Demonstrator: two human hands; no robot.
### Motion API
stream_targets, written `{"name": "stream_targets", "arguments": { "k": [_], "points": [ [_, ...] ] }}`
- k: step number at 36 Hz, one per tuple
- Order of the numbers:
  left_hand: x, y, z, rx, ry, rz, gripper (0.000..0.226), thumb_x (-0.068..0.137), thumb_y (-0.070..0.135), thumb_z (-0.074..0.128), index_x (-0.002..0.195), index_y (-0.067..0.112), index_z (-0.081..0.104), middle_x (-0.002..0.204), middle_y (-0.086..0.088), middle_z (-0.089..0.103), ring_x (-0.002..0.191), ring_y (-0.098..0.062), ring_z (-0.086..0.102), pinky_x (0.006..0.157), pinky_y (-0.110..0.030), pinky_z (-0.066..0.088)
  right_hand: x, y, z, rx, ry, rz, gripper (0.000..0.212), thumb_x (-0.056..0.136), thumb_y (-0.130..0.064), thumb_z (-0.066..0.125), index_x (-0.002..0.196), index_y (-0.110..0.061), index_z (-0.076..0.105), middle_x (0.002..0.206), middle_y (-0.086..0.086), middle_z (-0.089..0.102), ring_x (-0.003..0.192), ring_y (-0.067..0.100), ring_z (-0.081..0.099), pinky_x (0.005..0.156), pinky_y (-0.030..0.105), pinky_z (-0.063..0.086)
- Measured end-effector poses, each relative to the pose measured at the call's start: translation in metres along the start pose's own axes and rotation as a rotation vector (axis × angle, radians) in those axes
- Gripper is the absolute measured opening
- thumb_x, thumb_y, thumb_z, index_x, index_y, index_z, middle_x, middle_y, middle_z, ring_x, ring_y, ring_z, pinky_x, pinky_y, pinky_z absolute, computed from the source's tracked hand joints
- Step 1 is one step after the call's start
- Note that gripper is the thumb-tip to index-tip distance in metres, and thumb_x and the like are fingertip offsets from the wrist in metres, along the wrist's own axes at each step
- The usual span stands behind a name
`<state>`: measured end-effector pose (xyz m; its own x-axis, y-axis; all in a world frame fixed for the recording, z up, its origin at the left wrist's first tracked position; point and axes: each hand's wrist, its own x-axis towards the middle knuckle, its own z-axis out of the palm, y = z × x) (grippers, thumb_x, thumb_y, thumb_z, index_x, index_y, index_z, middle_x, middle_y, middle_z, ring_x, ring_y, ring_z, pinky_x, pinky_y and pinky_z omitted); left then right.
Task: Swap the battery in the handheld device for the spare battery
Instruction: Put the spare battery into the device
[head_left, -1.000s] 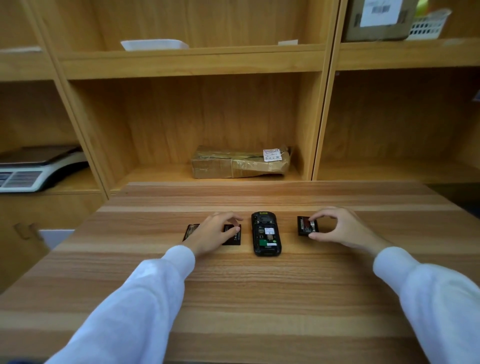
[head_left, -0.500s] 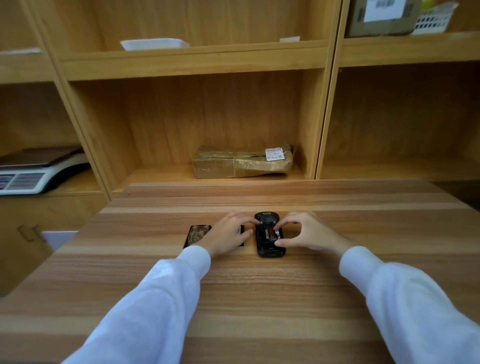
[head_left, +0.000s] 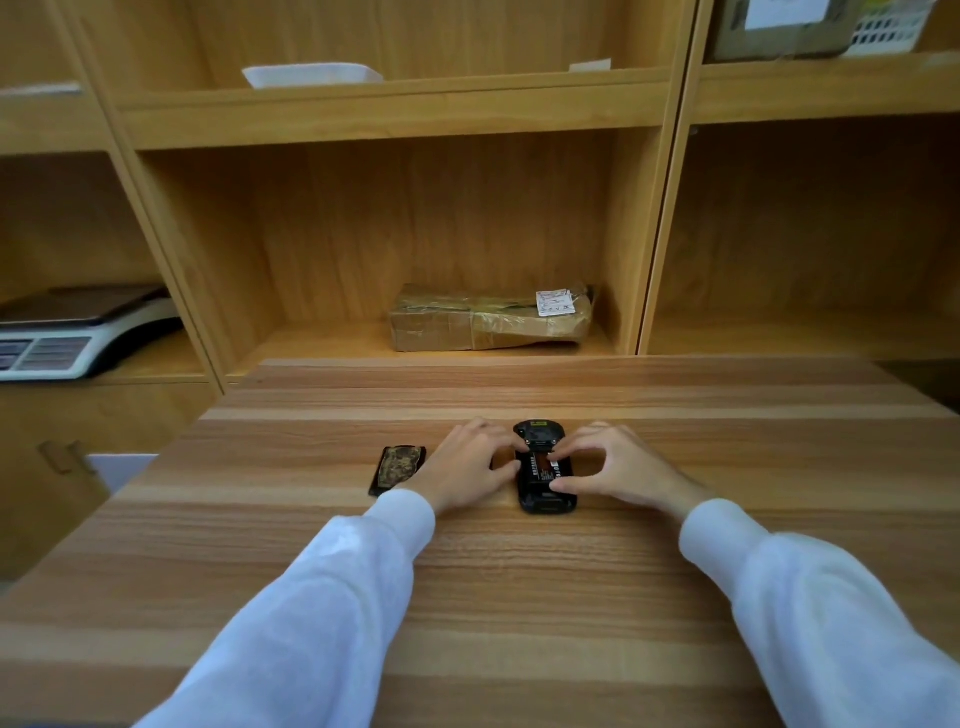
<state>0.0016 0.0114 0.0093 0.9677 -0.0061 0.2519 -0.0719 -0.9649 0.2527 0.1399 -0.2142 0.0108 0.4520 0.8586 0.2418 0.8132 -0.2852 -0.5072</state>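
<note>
1. Two hands meet over the handheld device (head_left: 545, 483), which lies back-up on the wooden table (head_left: 519, 597) a little right of the frame's centre, its battery bay open.
2. A battery (head_left: 543, 467) with a reddish label sits in that bay. Judging by the task, this is the spare being seated, though nothing on it proves which of the two it is.
3. The right hand (head_left: 618, 467) pinches across the battery, index finger at the upper edge and thumb at the lower right of the bay; it is grasping or pressing the pack rather than lying slack.
4. The left hand (head_left: 467, 467) is curled against the device's left side, fingertips touching the upper left of the housing as if to steady it. Whether it also covers something flat on the table beneath it, I cannot tell.
5. A dark flat piece with a mottled face (head_left: 397, 470) lies left of the left hand, apart from the device; it could be the back cover or the old battery.
6. The step in hand looks like seating the battery. Next, it likely needs pressing flat until its contacts meet those in the bay, with the left hand holding the body from sliding, and then the cover refitted.
</note>
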Motion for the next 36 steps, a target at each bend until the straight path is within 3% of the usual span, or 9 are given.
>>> {"name": "stream_targets", "arguments": {
  "k": [6, 11, 14, 20, 26, 30, 36],
  "points": [
    [0.001, 0.000, 0.002, 0.009, 0.016, 0.002, 0.042, 0.099, 0.046, 0.055, 0.137, 0.029, 0.064, 0.142, 0.010, 0.062, 0.137, -0.014, 0.044, 0.113, -0.040, 0.032, -0.002, 0.004, 0.001, -0.028, 0.000, 0.031, 0.058, 0.074, -0.076, 0.072, 0.120, -0.042, 0.076, 0.126, -0.028, 0.067, 0.126, -0.002, 0.050, 0.109, 0.033, 0.038],
    [0.001, 0.001, -0.001, 0.005, -0.005, -0.002, 0.048, 0.097, 0.050, 0.055, 0.140, 0.029, 0.063, 0.144, 0.009, 0.061, 0.137, -0.014, 0.043, 0.114, -0.040, 0.030, -0.004, 0.003, 0.003, -0.058, 0.024, 0.040, 0.057, 0.077, -0.072, 0.072, 0.124, -0.039, 0.075, 0.120, -0.043, 0.054, 0.127, -0.008, 0.044, 0.105, 0.028, 0.033],
    [0.000, 0.000, -0.002, 0.003, -0.025, -0.009, 0.055, 0.095, 0.059, 0.052, 0.142, 0.031, 0.062, 0.146, 0.010, 0.059, 0.139, -0.014, 0.042, 0.116, -0.042, 0.029, -0.005, 0.001, 0.004, -0.080, 0.037, 0.042, 0.057, 0.077, -0.072, 0.070, 0.125, -0.040, 0.074, 0.120, -0.045, 0.051, 0.128, -0.007, 0.045, 0.108, 0.033, 0.036],
    [-0.002, -0.002, -0.001, -0.007, -0.048, -0.025, 0.079, 0.084, 0.083, 0.045, 0.144, 0.033, 0.059, 0.149, 0.012, 0.055, 0.141, -0.012, 0.038, 0.116, -0.042, 0.028, -0.007, -0.001, 0.006, -0.110, 0.037, 0.023, 0.056, 0.083, -0.066, 0.069, 0.129, -0.034, 0.073, 0.136, -0.021, 0.066, 0.137, 0.003, 0.047, 0.115, 0.046, 0.041],
    [-0.001, -0.003, -0.002, -0.012, -0.060, -0.023, 0.074, 0.087, 0.079, 0.052, 0.145, 0.032, 0.059, 0.150, 0.011, 0.055, 0.142, -0.013, 0.039, 0.117, -0.043, 0.029, -0.008, 0.001, 0.010, -0.112, 0.049, 0.006, 0.056, 0.086, -0.065, 0.065, 0.130, -0.031, 0.073, 0.140, -0.019, 0.065, 0.138, 0.000, 0.043, 0.116, 0.043, 0.040],
    [-0.001, 0.000, -0.003, -0.030, -0.068, -0.041, 0.073, 0.087, 0.076, 0.057, 0.145, 0.032, 0.058, 0.150, 0.011, 0.054, 0.142, -0.014, 0.038, 0.116, -0.041, 0.027, -0.010, 0.004, 0.010, -0.058, 0.036, 0.023, 0.069, 0.082, -0.078, 0.052, 0.130, -0.033, 0.072, 0.146, -0.020, 0.059, 0.138, -0.002, 0.041, 0.119, 0.041, 0.037],
    [0.003, 0.002, -0.006, -0.042, -0.095, -0.073, 0.068, 0.085, 0.073, 0.063, 0.140, 0.032, 0.062, 0.147, 0.015, 0.054, 0.139, -0.013, 0.038, 0.114, -0.041, 0.028, -0.009, 0.010, 0.009, -0.037, 0.015, 0.048, 0.048, 0.089, -0.065, 0.063, 0.128, -0.038, 0.074, 0.152, -0.017, 0.054, 0.143, 0.007, 0.043, 0.120, 0.049, 0.036]
  ]
}}
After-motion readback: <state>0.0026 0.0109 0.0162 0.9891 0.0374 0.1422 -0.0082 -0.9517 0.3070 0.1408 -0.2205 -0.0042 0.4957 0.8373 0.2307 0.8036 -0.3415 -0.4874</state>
